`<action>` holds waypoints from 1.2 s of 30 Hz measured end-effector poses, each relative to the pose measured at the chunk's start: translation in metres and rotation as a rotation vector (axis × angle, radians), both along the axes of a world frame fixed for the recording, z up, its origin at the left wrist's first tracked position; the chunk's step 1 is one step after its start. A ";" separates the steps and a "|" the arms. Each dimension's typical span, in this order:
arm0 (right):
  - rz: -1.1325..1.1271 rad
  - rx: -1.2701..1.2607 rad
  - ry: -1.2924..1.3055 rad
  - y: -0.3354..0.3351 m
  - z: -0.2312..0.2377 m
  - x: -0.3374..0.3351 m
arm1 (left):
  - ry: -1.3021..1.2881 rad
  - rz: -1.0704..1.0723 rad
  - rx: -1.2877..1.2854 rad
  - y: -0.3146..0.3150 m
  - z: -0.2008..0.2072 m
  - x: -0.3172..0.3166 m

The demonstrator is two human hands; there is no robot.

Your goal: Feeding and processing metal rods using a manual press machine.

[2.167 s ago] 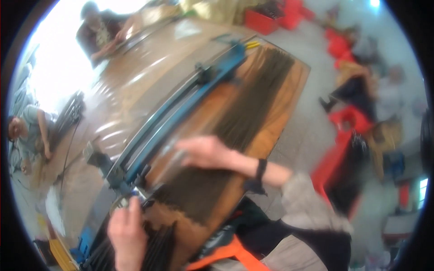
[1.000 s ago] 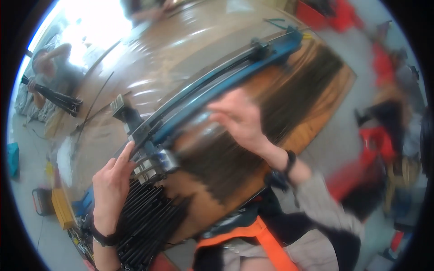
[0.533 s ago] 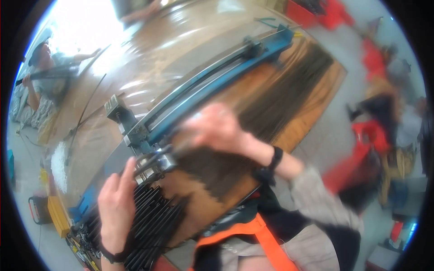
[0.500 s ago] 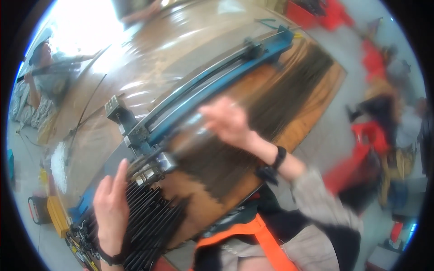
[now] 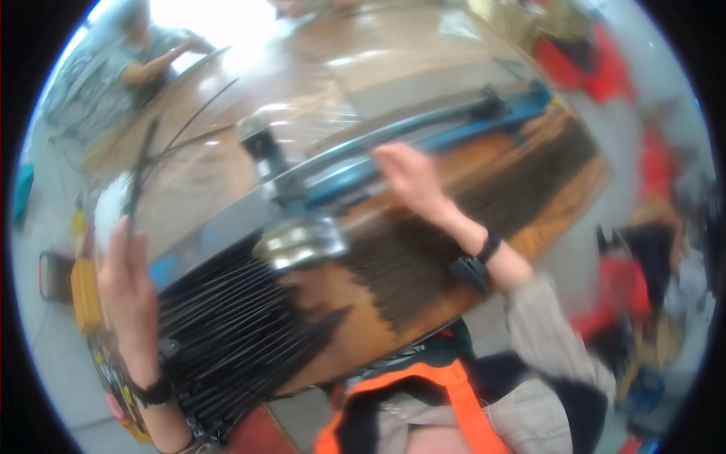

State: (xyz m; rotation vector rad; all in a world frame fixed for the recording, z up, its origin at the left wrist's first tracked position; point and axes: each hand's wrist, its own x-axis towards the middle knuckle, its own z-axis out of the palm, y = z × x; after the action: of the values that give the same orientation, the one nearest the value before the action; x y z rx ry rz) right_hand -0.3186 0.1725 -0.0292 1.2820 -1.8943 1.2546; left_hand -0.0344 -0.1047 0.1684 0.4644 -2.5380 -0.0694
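My left hand (image 5: 130,291) is at the left, beyond the near-left corner of the bench. A thin dark rod (image 5: 144,170) rises from its closed fingers, blurred by motion. My right hand (image 5: 412,181) hovers over the near side of a long blue metal rail (image 5: 446,140). Its fingers look stretched out and held together, with nothing visible in them. Between my hands stands a metal clamp-like block (image 5: 302,242) at the rail's left end, with a taller upright block (image 5: 263,144) behind it. Many thin black rods (image 5: 227,303) lie side by side nearest my left hand.
A broad layer of dark rods (image 5: 484,200) covers the wooden bench (image 5: 352,303) at the right. A yellow box (image 5: 87,295) stands at the left edge, near a white pile (image 5: 113,198). Another person (image 5: 144,64) sits at the far left. Red objects (image 5: 597,68) lie at the far right.
The view has shifted, so the bench appears lower and farther right. My left hand has moved left, away from the metal block, with the dark rod upright in it. My right hand has drawn away from the block.
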 end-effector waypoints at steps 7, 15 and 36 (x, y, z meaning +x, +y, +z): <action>0.137 0.064 -0.665 -0.081 0.069 0.032 | -0.011 0.026 0.024 -0.009 0.002 0.065; 0.181 0.340 0.226 -0.086 0.044 0.028 | 0.045 0.135 0.123 -0.005 0.003 0.097; 0.568 0.385 0.045 -0.176 0.072 0.028 | 0.042 0.120 0.234 -0.022 -0.025 0.084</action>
State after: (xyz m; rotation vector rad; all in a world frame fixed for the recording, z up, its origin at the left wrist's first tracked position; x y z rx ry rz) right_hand -0.2903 -0.0039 0.0431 2.1426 -1.8618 1.1219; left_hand 0.0501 -0.1265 0.1430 0.6974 -2.4660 -0.3299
